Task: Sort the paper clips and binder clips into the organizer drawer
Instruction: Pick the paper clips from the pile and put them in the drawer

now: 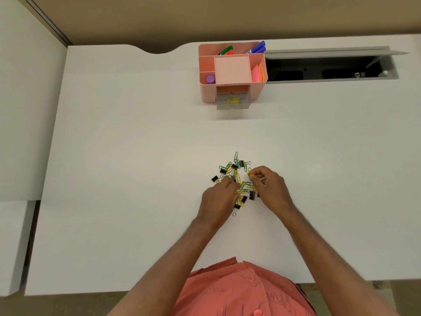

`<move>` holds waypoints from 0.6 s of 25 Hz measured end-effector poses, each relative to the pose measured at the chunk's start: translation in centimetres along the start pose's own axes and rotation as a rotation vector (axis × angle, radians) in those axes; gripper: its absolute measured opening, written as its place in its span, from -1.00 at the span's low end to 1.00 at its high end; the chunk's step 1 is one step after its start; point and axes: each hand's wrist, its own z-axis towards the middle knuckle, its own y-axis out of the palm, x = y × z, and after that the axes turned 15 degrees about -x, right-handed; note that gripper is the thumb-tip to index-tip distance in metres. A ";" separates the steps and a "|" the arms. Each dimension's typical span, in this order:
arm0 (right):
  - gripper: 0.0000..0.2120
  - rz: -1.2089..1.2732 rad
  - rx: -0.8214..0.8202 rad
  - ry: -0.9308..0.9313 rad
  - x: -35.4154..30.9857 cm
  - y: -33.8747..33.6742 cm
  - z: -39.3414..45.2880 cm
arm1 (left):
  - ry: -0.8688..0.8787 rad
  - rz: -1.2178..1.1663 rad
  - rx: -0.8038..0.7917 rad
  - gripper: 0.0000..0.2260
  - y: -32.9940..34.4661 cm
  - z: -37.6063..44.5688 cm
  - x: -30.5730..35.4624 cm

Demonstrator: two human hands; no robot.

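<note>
A loose pile of green and yellow paper clips (237, 160) and black binder clips (251, 195) lies in the middle of the white desk (136, 156). My right hand (268, 188) pinches a yellow paper clip (249, 172) at the pile's right edge. My left hand (218, 199) rests fingers-down on the pile's left side; what its fingertips hold is hidden. Farther back stands a pink organizer (232, 69) with its clear drawer (233, 102) pulled open, and a few yellow and green paper clips lie inside.
The organizer's top compartments hold markers (257, 47), sticky notes (257, 73) and a purple cap (210, 79). An open cable slot (330, 67) in the desk runs to its right. A second white surface (13, 224) sits at the left.
</note>
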 end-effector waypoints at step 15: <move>-0.93 0.283 -0.025 0.034 -0.7 -0.4 -0.3 | -0.051 0.151 -0.115 -0.63 -0.7 2.1 1.9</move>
